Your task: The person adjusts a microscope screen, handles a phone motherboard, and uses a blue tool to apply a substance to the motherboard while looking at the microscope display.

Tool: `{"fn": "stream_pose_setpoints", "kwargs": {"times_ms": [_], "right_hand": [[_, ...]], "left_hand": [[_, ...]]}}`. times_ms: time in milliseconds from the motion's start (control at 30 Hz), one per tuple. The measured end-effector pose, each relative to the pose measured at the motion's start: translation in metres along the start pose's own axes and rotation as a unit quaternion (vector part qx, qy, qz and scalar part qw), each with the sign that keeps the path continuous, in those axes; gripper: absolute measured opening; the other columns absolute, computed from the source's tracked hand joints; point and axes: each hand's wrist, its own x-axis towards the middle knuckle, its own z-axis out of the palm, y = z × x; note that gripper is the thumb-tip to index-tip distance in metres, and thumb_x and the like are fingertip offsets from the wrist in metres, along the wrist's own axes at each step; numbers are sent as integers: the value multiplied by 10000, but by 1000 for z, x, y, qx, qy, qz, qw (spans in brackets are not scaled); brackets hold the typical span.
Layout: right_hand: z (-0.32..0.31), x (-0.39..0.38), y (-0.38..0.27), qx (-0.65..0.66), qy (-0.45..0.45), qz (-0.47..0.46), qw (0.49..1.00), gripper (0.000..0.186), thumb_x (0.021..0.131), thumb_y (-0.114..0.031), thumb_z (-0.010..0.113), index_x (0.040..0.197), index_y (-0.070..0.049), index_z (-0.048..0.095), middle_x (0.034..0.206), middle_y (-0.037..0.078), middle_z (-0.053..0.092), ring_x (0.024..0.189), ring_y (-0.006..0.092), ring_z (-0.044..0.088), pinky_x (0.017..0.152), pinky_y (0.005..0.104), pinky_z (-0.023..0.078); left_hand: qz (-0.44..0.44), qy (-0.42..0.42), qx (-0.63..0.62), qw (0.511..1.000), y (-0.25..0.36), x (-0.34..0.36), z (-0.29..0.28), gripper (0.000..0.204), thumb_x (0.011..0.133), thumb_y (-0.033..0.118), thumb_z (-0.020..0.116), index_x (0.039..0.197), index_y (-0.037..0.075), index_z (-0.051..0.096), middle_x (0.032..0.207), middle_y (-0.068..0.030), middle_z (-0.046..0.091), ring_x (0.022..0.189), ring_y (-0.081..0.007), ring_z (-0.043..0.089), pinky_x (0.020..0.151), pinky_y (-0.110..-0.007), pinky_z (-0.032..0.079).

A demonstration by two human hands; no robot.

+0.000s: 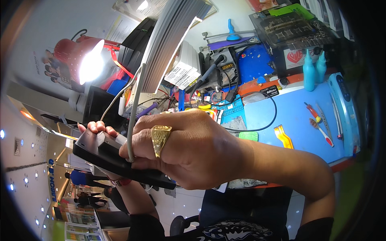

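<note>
My left hand (100, 127) holds a flat black slab-like device (108, 154) from its far side; only its fingertips show above the edge. The device's exact kind I cannot make out. In front of it, my right hand (193, 148), wearing a gold ring (161, 140), pinches a grey cable (136, 100) between thumb and fingers, close over the device. The cable rises from the pinch, bends over and runs back down toward my left fingers. Where its end goes is hidden behind my right hand. A red band (122, 182) circles my left wrist.
A lit red lamp (66, 56) stands at left, near stacked boxes (187, 60). On the blue mat (297, 128) lie a yellow flex strip (283, 136), a brush (321, 132) and tweezers. Two blue bottles (309, 74) stand behind. A black cable (275, 108) loops across the bench.
</note>
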Motion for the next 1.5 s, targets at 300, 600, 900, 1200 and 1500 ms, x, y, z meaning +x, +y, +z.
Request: {"fn": "stream_pose_setpoints", "kwargs": {"times_ms": [300,600,900,1200,1500], "right_hand": [[-2,-12,5,-66,-48,-3,997,235,786,51,750,1013,3,716,963,174,718,843,363,751,741,448,640],[5,0,6,-30,4,10,999,76,869,24,749,898,36,680,834,177,655,718,368,689,642,449,575],[5,-3,-13,123,53,186,973,111,890,33,737,860,33,631,834,186,696,747,323,722,658,399,567],[-7,1,-26,392,112,454,792,354,952,8,760,1228,91,555,971,164,752,882,198,733,757,338,588],[-22,0,-23,371,218,545,720,423,950,-82,846,1134,-5,473,1019,146,721,894,209,750,787,383,664]], "left_hand": [[18,-19,-44,999,-10,1,10,543,1211,483,276,1037,62,572,1018,-115,649,886,-320,751,846,-397,651],[43,49,-17,998,-14,3,11,477,1205,446,372,989,68,565,932,-89,611,777,-256,717,751,-343,649],[-74,-102,-62,990,12,9,-20,599,1202,511,264,1073,42,613,1019,-143,659,1044,-376,735,911,-488,659],[-80,-119,-61,988,9,5,-7,578,1204,510,283,1142,35,606,1095,-146,662,1069,-350,716,973,-498,613],[-85,-129,-56,987,11,6,2,565,1206,509,302,1211,28,599,1171,-148,665,1093,-324,697,1034,-509,567]]}}
